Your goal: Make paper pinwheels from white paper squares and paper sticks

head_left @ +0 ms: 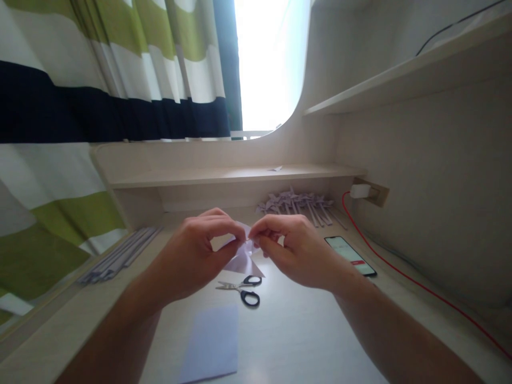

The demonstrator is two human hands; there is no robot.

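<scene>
A pale lilac paper pinwheel [242,264] is held up over the desk between my two hands. My left hand [206,248] pinches it from the left, thumb and forefinger closed near its middle. From the other side my right hand [290,245] has its fingertips closed at the same middle spot; whether a small pin or stick sits between them is hard to make out. Just below lie scissors [240,288] with black handles, blades slightly apart. Nearer to me is a flat sheet of lilac paper [214,341].
Several finished paper pinwheels [294,202] on sticks lie at the back. Rolled paper sticks [120,256] lie at the left edge. A phone [350,256] rests at the right, beside a red cable [384,256] from a charger [360,191]. A low shelf [224,175] crosses the back.
</scene>
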